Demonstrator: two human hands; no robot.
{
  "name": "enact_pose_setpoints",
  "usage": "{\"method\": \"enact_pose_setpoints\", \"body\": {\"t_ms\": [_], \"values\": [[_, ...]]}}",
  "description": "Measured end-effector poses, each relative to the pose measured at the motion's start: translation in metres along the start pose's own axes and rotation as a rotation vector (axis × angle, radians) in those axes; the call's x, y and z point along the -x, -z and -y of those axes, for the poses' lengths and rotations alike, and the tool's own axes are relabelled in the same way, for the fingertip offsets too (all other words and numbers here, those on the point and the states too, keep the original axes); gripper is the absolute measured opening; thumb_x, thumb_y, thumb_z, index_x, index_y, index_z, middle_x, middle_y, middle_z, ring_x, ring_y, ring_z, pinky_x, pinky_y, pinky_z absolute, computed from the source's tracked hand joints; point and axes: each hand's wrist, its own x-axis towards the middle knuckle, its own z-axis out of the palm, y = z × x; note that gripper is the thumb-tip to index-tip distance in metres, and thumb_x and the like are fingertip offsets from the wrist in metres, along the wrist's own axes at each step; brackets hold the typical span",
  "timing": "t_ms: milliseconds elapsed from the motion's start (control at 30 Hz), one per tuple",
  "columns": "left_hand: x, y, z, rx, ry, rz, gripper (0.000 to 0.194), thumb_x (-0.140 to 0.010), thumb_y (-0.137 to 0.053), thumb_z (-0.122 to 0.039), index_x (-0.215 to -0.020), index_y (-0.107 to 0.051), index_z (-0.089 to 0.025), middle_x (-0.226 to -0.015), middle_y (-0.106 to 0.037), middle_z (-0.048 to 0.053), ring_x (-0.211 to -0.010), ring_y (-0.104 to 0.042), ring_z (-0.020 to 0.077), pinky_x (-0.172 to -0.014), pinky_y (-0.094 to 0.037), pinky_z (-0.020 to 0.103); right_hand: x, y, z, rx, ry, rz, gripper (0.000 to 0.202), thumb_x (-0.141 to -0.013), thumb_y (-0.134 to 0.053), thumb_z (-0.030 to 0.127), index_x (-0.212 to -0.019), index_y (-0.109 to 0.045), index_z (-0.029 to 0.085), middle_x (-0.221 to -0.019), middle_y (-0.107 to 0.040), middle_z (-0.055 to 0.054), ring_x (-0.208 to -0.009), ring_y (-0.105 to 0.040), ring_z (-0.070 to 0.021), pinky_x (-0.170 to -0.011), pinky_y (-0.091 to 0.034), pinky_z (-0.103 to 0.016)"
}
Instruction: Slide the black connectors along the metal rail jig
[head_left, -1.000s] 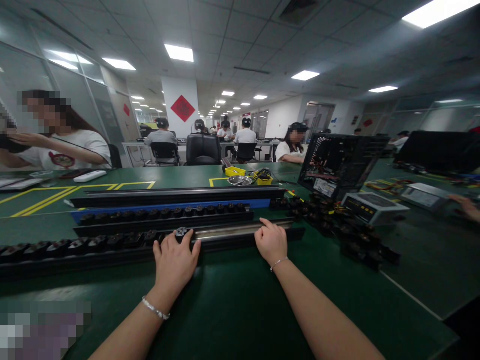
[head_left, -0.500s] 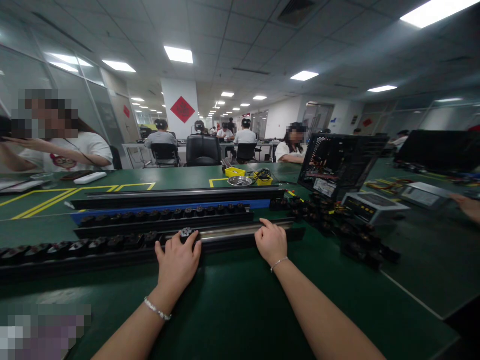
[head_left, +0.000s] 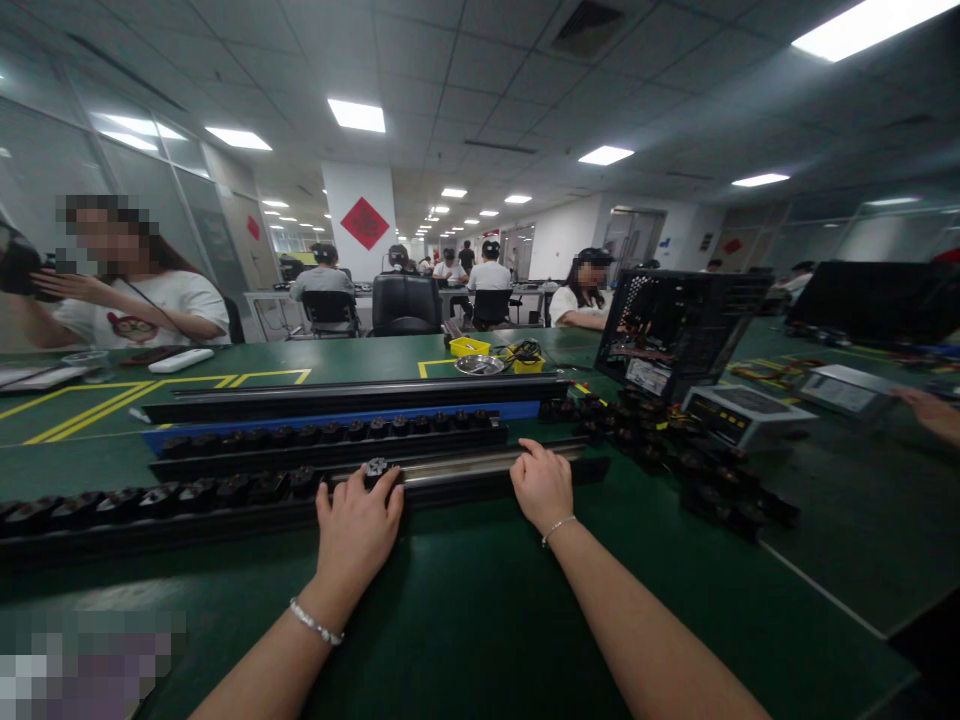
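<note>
My left hand (head_left: 358,530) is closed over a small black socket module (head_left: 376,467) with a grey face, which sits in the slot of a long black track rail (head_left: 457,480). The fingertips curl around the module and partly cover it. Farther right, my right hand (head_left: 543,487) grips the same rail, index finger stretched along it and the other fingers curled out of sight. Left of my left hand, a row of similar black socket modules (head_left: 196,495) fills the rail.
Behind lie a second rail with modules (head_left: 330,432), a blue strip (head_left: 517,409) and another black rail (head_left: 360,395). Loose black modules (head_left: 720,490), a power supply (head_left: 746,417) and an open computer case (head_left: 679,330) stand right. A co-worker's hand (head_left: 930,412) reaches in there.
My left hand and the module under it have shifted very slightly right along the rail. My right hand stays in place. The person at the left has lowered a dark object a little.
</note>
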Motion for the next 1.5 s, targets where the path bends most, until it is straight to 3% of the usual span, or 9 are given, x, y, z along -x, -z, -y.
{"method": "enact_pose_setpoints", "body": {"t_ms": [167, 300, 433, 1500], "values": [[0.000, 0.002, 0.000, -0.012, -0.017, 0.009, 0.042, -0.088, -0.032, -0.044, -0.123, -0.055, -0.035, -0.121, -0.057, 0.012, -0.105, -0.056, 0.0268, -0.100, -0.030, 0.050, 0.001, 0.003, -0.004, -0.077, 0.034, 0.047, 0.030, -0.086, -0.039, 0.028, -0.065, -0.059, 0.020, -0.118, -0.060, -0.005, -0.098, -0.055, -0.0209, -0.087, -0.033, -0.042], [0.001, -0.002, -0.003, -0.027, -0.021, -0.019, 0.044, -0.088, -0.031, -0.047, -0.123, -0.054, -0.034, -0.123, -0.055, 0.013, -0.108, -0.054, 0.0286, -0.100, -0.030, 0.050, 0.003, 0.007, -0.010, -0.156, 0.114, 0.070, 0.019, -0.081, -0.050, 0.038, -0.074, -0.055, 0.021, -0.130, -0.052, -0.006, -0.108, -0.051, -0.0232, -0.088, -0.032, -0.043], [0.002, -0.005, -0.005, -0.034, -0.022, -0.025, 0.046, -0.088, -0.031, -0.049, -0.125, -0.052, -0.033, -0.124, -0.054, 0.013, -0.110, -0.052, 0.0299, -0.100, -0.029, 0.051, 0.004, 0.005, -0.013, -0.174, 0.146, 0.076, 0.015, -0.079, -0.054, 0.036, -0.077, -0.054, 0.022, -0.135, -0.047, -0.007, -0.114, -0.048, -0.0243, -0.088, -0.031, -0.043], [0.001, -0.002, -0.010, 0.025, -0.022, 0.021, 0.043, -0.085, -0.039, -0.040, -0.126, -0.052, -0.032, -0.129, -0.052, 0.013, -0.112, -0.050, 0.0305, -0.103, -0.023, 0.055, 0.001, -0.002, -0.015, -0.176, 0.177, 0.092, 0.018, -0.084, -0.053, 0.040, -0.086, -0.060, 0.024, -0.105, -0.063, -0.003, -0.099, -0.053, -0.0187, -0.088, -0.029, -0.037]]}}
